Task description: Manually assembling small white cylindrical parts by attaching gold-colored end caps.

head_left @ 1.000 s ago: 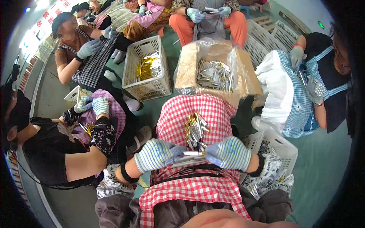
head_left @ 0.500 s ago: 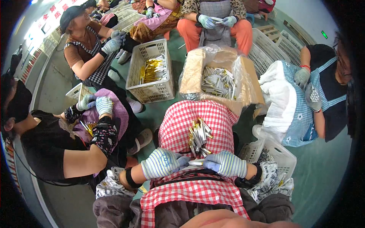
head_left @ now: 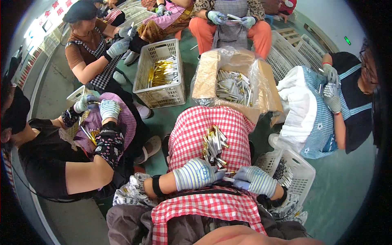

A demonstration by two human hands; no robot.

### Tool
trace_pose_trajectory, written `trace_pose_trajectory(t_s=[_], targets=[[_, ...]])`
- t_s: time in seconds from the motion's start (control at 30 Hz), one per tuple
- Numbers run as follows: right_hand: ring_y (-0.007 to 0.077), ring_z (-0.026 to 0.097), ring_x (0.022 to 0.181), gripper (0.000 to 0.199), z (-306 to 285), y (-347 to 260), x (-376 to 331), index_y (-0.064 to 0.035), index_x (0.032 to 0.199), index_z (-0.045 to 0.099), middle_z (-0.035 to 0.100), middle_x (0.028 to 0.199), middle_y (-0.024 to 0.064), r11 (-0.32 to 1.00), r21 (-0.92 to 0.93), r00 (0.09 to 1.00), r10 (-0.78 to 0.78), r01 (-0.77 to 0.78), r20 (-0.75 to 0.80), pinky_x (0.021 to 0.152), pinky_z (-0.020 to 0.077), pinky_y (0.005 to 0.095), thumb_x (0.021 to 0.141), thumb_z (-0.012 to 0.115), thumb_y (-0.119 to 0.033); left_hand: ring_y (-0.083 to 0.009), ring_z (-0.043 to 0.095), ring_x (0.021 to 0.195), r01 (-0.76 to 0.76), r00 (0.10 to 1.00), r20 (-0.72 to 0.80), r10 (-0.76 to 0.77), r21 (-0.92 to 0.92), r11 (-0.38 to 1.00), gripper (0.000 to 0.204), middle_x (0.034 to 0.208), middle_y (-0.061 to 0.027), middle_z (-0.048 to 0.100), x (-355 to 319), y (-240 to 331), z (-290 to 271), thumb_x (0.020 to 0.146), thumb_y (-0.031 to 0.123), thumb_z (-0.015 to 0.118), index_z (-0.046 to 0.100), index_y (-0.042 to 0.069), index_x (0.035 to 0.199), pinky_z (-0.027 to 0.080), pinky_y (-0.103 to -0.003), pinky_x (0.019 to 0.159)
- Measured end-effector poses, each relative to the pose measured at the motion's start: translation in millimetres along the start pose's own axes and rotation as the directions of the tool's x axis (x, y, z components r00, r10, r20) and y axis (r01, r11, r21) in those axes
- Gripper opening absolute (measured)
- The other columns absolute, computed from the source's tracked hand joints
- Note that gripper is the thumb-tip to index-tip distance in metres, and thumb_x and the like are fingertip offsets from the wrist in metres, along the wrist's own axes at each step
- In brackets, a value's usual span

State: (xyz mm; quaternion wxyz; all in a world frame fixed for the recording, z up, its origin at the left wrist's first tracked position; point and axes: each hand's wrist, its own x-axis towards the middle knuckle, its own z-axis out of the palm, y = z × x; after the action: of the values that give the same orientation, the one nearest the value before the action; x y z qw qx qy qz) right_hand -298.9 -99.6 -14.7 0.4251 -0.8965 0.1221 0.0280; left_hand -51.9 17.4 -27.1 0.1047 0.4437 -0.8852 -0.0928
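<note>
A loose pile of slim silver tubes [head_left: 214,143], some with gold parts, lies on the red-and-white checked apron [head_left: 188,132] over my lap. Just below the pile, my left hand [head_left: 199,174], in a striped glove, closes its fingers around a slim piece whose pale end pokes out by the fingertips. Opposite it, my right hand [head_left: 256,179] pinches a slim white tube [head_left: 228,179] that points toward the left hand. The fingertips are close together, and the gloves partly hide what each hand holds.
Ahead stands a plastic-lined carton [head_left: 206,77] of silver tubes, with a crate [head_left: 160,96] of gold and silver tubes to its left. Another white crate [head_left: 302,173] sits by my right elbow. Gloved co-workers sit around, one close at my left [head_left: 53,155].
Both my hands have shifted right, the left one farther. The tube between them, earlier lying level across both sets of fingertips, now tilts at the right fingers. The lap pile looks much the same.
</note>
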Motion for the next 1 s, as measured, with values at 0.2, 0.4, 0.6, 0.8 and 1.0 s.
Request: trace_pose_trajectory(t_s=[0.2,0.4,0.6,0.8,1.0], targets=[[0.0303,0.064,0.075,0.03,16.6,23.4,-49.4,-0.0003,0.088,0.071,0.065,0.083,0.0152,0.974,0.177,0.96,0.18,-0.144,-0.213,0.072,0.0505,0.0401,0.087,0.063,-0.029,-0.0263,0.065,0.065,0.046,0.97,-0.228,-0.08,-0.15,0.988,0.05,0.084,-0.0089,0.064,5.4,2.7,-11.0,0.09,0.027,0.06,0.05,0.008,0.135,0.052,-0.037,0.056],[0.0135,0.058,0.066,0.022,84.0,69.2,-153.8,-0.0037,0.097,0.068,0.061,0.077,0.0038,0.482,0.755,0.466,0.844,-0.444,-0.265,0.058,0.0456,0.028,0.091,0.064,-0.024,-0.0332,0.066,0.082,0.189,0.948,-0.214,-0.233,-0.207,0.96,0.06,0.108,-0.0162,0.061,-6.8,-8.3,4.5,0.087,0.03,0.065,0.045,0.007,0.139,0.054,-0.041,0.07],[0.0135,0.057,0.067,0.018,213.9,94.1,-232.4,-0.0048,0.097,0.06,0.056,0.075,-0.0001,0.146,0.91,0.036,0.984,0.388,-0.173,0.062,0.05,0.0259,0.1,0.054,-0.021,-0.0343,0.065,0.092,0.229,0.97,-0.02,-0.243,-0.268,0.936,0.051,0.112,-0.0168,0.063,-6.3,-14.0,8.9,0.084,0.034,0.069,0.056,0.007,0.126,0.054,-0.041,0.077],[0.0433,0.062,0.073,0.028,266.1,98.7,-246.2,0.0024,0.084,0.06,0.063,0.075,0.0251,0.225,0.391,-0.043,0.819,-0.893,-0.572,0.065,0.0502,0.0448,0.085,0.064,-0.025,-0.0338,0.065,0.097,0.234,0.972,0.029,-0.235,-0.274,0.933,0.045,0.118,-0.0163,0.062,9.2,-16.6,10.2,0.082,0.015,0.067,0.058,0.007,0.126,0.053,-0.04,0.082],[0.0424,0.064,0.081,0.031,293.3,170.2,-267.8,0.001,0.088,0.062,0.065,0.082,0.025,0.059,0.187,-0.027,0.905,-0.981,-0.425,0.069,0.0518,0.0446,0.085,0.064,-0.03,-0.0344,0.065,0.097,0.237,0.965,-0.039,-0.259,-0.287,0.928,0.04,0.114,-0.0164,0.064,-4.0,-10.1,15.6,0.083,0.012,0.068,0.062,0.007,0.122,0.053,-0.041,0.081]])
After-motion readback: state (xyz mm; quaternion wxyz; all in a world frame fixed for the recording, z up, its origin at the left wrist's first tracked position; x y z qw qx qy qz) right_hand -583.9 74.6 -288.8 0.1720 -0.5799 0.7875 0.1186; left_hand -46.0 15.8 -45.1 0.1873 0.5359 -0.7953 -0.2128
